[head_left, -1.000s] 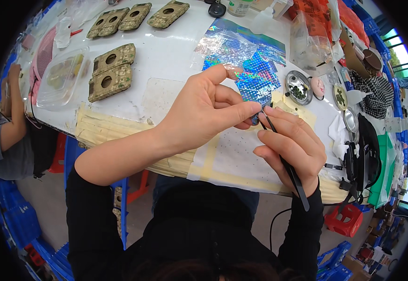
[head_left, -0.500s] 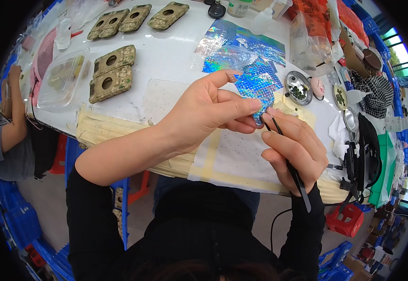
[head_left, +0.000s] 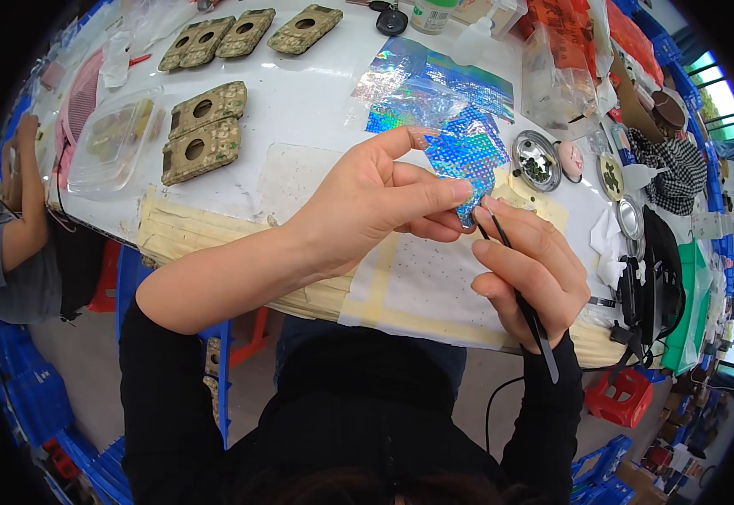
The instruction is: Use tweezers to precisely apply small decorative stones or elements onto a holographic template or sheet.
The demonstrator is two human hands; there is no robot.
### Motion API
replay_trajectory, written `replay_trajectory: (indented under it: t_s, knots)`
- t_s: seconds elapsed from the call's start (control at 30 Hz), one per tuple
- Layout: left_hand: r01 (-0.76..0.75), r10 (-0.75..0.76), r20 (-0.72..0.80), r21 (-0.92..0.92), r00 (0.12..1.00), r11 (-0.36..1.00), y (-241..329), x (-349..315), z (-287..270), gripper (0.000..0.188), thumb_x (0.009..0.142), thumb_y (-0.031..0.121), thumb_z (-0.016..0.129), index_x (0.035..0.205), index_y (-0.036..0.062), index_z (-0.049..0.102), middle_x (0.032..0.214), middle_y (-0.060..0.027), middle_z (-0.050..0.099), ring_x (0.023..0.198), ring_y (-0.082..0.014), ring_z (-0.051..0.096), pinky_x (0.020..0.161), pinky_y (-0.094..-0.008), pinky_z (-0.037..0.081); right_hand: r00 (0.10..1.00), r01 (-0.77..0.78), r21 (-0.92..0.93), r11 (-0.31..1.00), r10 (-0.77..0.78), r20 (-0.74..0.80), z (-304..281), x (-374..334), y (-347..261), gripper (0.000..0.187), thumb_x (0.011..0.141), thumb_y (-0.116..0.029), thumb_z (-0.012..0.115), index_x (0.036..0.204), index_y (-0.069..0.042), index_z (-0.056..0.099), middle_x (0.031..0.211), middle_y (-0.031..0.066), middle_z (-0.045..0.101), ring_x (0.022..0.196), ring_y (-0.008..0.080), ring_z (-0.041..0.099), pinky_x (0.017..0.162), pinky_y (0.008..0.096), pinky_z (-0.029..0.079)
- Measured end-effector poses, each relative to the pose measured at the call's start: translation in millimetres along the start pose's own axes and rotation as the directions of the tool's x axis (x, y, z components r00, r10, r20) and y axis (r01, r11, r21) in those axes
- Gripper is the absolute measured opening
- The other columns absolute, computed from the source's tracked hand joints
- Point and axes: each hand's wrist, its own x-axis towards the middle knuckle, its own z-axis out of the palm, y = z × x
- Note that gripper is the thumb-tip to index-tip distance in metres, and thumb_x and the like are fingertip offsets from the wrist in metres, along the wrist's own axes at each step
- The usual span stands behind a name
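My left hand (head_left: pixel 392 194) pinches a shiny blue holographic sheet (head_left: pixel 464 160) between thumb and fingers, above the front part of the table. Black tweezers (head_left: pixel 529 307) are in my right hand (head_left: pixel 539 265); their points are close to the sheet's lower tip, where my fingertips partly hide them. Whether the points grip the sheet I cannot tell. Under my hands lies a white cloth (head_left: pixel 422 286) with small dark specks, bordered by pale yellow tape. More holographic sheets (head_left: pixel 434 71) lie on the table beyond my hands.
Camouflage-patterned parts with round holes (head_left: pixel 203 135) sit at the left and far left, near a clear plastic box (head_left: pixel 114 147). On the right are a metal dish (head_left: pixel 537 160) of dark green bits, a black bag (head_left: pixel 663 261) and a green tray (head_left: pixel 688 311). Another person's arm (head_left: pixel 23 185) shows far left.
Hardly anything differs. My right fingers and the tweezers have shifted very slightly at the sheet's tip; both hands keep their hold.
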Motion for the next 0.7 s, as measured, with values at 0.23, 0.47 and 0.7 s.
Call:
replay_trajectory:
  t_s: [0.23,0.47,0.7]
  knots:
    - [-0.077,0.077,0.009,0.025,0.997,0.997,-1.4,-1.1,-0.3,0.038,0.087,0.012,0.066,0.117,-0.0005,0.046,0.086,-0.0127,0.068,0.08,-0.0152,0.067,0.071,-0.0278,0.058,1.0,0.01,-0.031,0.999,-0.01,-0.003,3.1,-0.6,0.6,0.027,0.07,-0.025,0.078,0.08,-0.002,0.066,0.087,0.0144,0.066,0.088,0.0303,0.068,0.073,0.0359,0.057]
    - [-0.029,0.029,-0.018,0.025,0.999,0.999,-1.2,-0.4,2.1,0.052,0.087,0.011,0.065,0.129,-0.001,0.036,0.086,-0.0081,0.069,0.076,-0.0123,0.067,0.067,-0.0265,0.058,1.0,0.009,-0.037,0.999,-0.009,-0.006,3.4,-1.1,-0.7,0.029,0.07,-0.025,0.078,0.083,-0.002,0.066,0.089,0.015,0.066,0.089,0.0307,0.067,0.074,0.0367,0.057]
    - [-0.006,0.007,0.006,-0.027,1.0,1.0,-0.6,0.0,1.6,0.052,0.087,0.01,0.066,0.129,0.0014,0.037,0.088,-0.0075,0.069,0.077,-0.0119,0.067,0.068,-0.027,0.058,1.0,0.012,-0.022,1.0,-0.012,-0.006,2.2,-1.8,0.1,0.033,0.068,-0.029,0.078,0.085,-0.002,0.067,0.09,0.0144,0.067,0.09,0.0302,0.067,0.074,0.0364,0.057]
